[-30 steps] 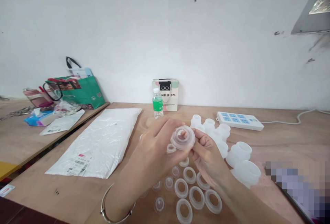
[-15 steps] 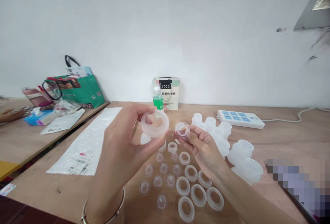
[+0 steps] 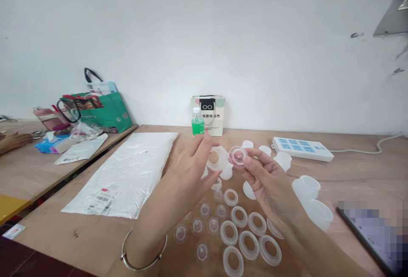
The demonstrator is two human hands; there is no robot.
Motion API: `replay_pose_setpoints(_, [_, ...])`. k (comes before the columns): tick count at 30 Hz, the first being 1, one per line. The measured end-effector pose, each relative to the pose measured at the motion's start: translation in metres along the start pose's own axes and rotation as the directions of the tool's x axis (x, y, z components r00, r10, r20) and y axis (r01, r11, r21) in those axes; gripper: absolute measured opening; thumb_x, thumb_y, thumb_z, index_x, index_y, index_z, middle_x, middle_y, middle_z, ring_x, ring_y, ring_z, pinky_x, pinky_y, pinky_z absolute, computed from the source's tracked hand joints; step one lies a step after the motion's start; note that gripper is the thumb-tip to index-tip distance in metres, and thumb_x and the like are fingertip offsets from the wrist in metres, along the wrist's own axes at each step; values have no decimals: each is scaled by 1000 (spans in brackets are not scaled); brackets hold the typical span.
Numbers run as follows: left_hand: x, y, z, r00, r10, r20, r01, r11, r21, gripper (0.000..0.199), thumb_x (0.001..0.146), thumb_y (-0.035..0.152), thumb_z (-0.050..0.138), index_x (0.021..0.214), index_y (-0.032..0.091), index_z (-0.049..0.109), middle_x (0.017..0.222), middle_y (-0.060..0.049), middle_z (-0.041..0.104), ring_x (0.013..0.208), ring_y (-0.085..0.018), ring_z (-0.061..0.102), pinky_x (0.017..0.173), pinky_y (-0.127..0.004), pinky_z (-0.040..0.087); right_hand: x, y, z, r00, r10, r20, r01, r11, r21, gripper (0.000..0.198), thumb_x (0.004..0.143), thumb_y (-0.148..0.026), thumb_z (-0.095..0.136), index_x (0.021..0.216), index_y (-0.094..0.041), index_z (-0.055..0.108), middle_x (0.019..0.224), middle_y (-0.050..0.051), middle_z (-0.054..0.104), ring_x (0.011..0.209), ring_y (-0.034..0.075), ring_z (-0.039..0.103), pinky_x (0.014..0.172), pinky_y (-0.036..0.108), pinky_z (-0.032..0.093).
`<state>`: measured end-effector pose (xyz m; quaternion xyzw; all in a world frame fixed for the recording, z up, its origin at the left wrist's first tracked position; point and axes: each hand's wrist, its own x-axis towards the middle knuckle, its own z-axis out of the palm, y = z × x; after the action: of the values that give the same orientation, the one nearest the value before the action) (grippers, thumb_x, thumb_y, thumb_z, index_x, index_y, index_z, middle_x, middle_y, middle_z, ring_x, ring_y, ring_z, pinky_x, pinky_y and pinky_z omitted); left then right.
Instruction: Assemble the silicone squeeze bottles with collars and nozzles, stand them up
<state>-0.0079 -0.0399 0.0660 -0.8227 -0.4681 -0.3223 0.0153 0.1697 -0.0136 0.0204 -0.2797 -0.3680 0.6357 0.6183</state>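
My left hand (image 3: 191,170), with a metal bangle on the wrist, grips a translucent plastic screw ring (image 3: 223,160) between thumb and fingers. The ring is tilted, its opening partly facing me. Just right of it, my right hand (image 3: 269,179) pinches a clear round flanged piece (image 3: 238,157) with a raised centre. The two parts are side by side at nearly the same height; whether they touch I cannot tell. Below, several clear domed pieces (image 3: 213,226) stand in rows on the table. Several loose plastic rings (image 3: 248,245) lie to their right, some hidden by my right arm.
Frosted containers (image 3: 307,187) stand right of my hands. Behind are a power strip (image 3: 301,149), a green-labelled bottle (image 3: 197,126) and a paper bag (image 3: 216,117). A white mailer (image 3: 127,175) lies left, a phone (image 3: 372,234) right. Another person's hand (image 3: 12,142) shows far left.
My left hand has moved right with the ring and turned it, bringing it close beside the clear piece. My right hand has shifted slightly right. The view has moved a little.
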Motion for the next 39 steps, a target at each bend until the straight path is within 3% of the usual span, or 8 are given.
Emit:
replay_pose_setpoints(7, [9, -2, 6, 990, 86, 110, -80, 995, -60, 39, 87, 10, 56, 123, 22, 46, 122, -6, 54, 115, -20, 52, 96, -37, 45, -7, -12, -2, 990, -76, 120, 98, 979, -181, 19, 79, -43, 71, 84, -25, 70, 65, -1, 72, 56, 14, 69, 57, 24, 57])
replay_pose_setpoints(12, [14, -3, 8, 966, 177, 189, -140, 971, -192, 38, 89, 20, 59, 124, 24, 48, 119, -5, 59, 114, -19, 54, 95, -34, 47, -6, -11, -4, 967, -134, 218, 222, 862, -455, 22, 85, -44, 63, 90, -23, 65, 54, -3, 62, 40, 10, 52, 38, 21, 40])
replay_pose_setpoints(20, [15, -4, 10, 950, 262, 171, -206, 934, -291, 48, 86, 17, 61, 130, 26, 46, 126, -7, 60, 117, -22, 55, 98, -38, 48, -8, -15, -9, 962, -122, 246, 252, 742, -621, 13, 87, -38, 61, 85, -26, 58, 46, -11, 32, 41, 9, 25, 41, 23, 20])
replay_pose_setpoints(25, [19, -4, 7, 945, 299, 130, -240, 908, -343, 44, 86, 21, 63, 128, 25, 49, 120, -7, 63, 114, -22, 57, 96, -37, 49, -8, -16, -10, 906, -305, 294, 423, 614, -666, 7, 85, -30, 63, 80, -26, 65, 67, -4, 44, 60, 13, 43, 57, 28, 38])
replay_pose_setpoints(27, [20, -5, 6, 942, 313, 120, -257, 903, -344, 43, 87, 20, 62, 127, 25, 49, 120, -7, 63, 113, -22, 57, 95, -36, 49, -8, -14, -9, 916, -290, 277, 401, 682, -612, 2, 86, -30, 63, 86, -29, 61, 79, -2, 51, 68, 14, 50, 64, 29, 43])
replay_pose_setpoints(31, [19, -6, 7, 942, 307, 138, -242, 903, -356, 43, 88, 19, 61, 128, 26, 48, 120, -6, 62, 111, -20, 58, 93, -33, 49, -8, -11, -9, 960, -118, 253, 224, 868, -444, 28, 83, -33, 70, 98, -34, 47, 89, -6, 54, 61, 10, 55, 52, 24, 44])
replay_pose_setpoints(35, [19, -2, 9, 943, 296, 153, -221, 900, -376, 46, 88, 18, 60, 131, 27, 49, 122, -6, 62, 114, -21, 58, 98, -36, 48, -7, -14, -9, 934, 85, 347, 93, 881, -465, 17, 92, -40, 55, 104, -29, 51, 77, -5, 60, 57, 10, 57, 54, 24, 47])
replay_pose_setpoints(39, [17, -2, 10, 948, 304, 97, -246, 889, -387, 53, 86, 20, 64, 134, 33, 48, 136, -6, 53, 128, -24, 47, 107, -42, 43, -11, -19, -8, 942, 31, 335, 121, 898, -424, 22, 92, -40, 56, 110, -27, 56, 63, -6, 59, 52, 10, 55, 51, 23, 46])
